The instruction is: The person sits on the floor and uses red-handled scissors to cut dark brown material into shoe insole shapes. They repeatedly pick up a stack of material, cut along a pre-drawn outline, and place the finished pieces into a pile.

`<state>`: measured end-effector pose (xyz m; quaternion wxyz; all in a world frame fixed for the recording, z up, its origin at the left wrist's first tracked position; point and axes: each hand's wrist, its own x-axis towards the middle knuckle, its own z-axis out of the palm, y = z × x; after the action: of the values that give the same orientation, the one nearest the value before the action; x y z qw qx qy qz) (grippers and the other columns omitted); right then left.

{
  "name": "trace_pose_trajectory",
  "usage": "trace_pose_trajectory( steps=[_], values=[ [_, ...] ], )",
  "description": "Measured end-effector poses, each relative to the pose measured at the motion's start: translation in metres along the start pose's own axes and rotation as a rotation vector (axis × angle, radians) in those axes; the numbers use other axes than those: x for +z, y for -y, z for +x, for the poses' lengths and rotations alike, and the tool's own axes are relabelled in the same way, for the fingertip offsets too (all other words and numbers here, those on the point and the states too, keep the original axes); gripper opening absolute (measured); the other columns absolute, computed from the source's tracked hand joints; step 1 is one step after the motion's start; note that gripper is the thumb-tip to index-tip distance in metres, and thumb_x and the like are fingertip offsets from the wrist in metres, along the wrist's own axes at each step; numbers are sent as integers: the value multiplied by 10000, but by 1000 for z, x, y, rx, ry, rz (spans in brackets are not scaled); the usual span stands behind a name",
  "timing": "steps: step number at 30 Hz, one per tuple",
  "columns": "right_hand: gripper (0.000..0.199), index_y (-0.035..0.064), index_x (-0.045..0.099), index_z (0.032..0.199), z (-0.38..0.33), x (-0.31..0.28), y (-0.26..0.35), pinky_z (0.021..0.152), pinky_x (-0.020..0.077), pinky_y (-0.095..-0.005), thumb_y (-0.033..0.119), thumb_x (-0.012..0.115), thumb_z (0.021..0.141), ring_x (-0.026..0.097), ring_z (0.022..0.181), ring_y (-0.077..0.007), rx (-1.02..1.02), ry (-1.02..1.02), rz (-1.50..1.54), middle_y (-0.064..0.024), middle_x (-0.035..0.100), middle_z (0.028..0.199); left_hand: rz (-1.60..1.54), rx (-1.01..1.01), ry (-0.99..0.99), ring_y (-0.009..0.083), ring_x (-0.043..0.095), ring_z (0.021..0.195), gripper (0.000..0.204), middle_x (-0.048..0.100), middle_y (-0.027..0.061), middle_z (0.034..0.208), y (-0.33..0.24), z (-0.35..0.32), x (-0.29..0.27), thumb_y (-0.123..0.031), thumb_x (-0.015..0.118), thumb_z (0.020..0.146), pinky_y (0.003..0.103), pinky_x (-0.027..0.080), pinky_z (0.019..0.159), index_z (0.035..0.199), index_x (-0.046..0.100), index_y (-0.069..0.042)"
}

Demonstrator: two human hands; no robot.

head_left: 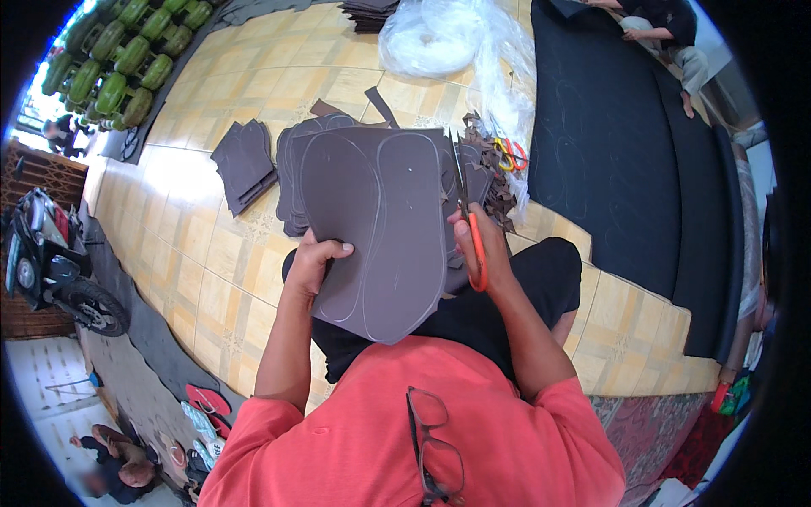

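Note:
My left hand [314,260] grips the left edge of a dark grey-brown foam sheet [405,220], its thumb on top. Pale curved outlines shaped like shoe soles are drawn on the sheet. In my right hand [483,245] is a pair of scissors with orange handles [478,253]. Their blades point away from me along the sheet's right edge, and look slightly parted. Behind the sheet lies a pile of cut sole-shaped pieces [291,186], partly hidden by it. Brown offcuts [498,190] are heaped beyond the scissors.
A stack of brown pieces [245,165] lies on the tiled floor [228,101]. Yellow-and-red-handled scissors [511,155] rest near clear plastic wrap [439,42]. A long black sheet [608,169] stretches along the right, with another person [667,34] beyond. At left are a motorcycle [51,262] and green gas cylinders [114,89].

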<state>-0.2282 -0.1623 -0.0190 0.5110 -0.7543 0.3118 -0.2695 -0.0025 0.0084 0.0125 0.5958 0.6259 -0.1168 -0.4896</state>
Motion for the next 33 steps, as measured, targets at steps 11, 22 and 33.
trace_pose_trajectory(
  steps=[11, 22, 33],
  values=[
    [320, 4, 450, 860, 0, -9, 1, 633, 431, -404, 288, 560, 959, 539, 675, -329, -61, 31, -43, -196, 528, 738, 134, -57, 50, 202, 560, 1025, 662, 611, 81, 1101, -5, -9, 8, -84, 680, 612, 300, 428, 929, 1258, 560, 0],
    [403, 10, 443, 804, -6, -39, 10, 575, 389, -392, 359, 563, 965, 411, 585, -294, -43, 218, -46, -162, 446, 632, 144, -167, 136, 214, 577, 1060, 708, 627, 88, 1140, -31, -21, -7, -42, 671, 606, 305, 434, 962, 1301, 545, 5],
    [478, 11, 559, 762, -5, -71, 14, 540, 466, -306, 432, 480, 974, 577, 575, -154, 286, 478, 1, -51, 532, 625, 155, -232, 271, 204, 578, 1069, 719, 632, 90, 1163, -32, -13, -26, -9, 667, 611, 301, 425, 975, 1318, 536, 9]
  ],
)
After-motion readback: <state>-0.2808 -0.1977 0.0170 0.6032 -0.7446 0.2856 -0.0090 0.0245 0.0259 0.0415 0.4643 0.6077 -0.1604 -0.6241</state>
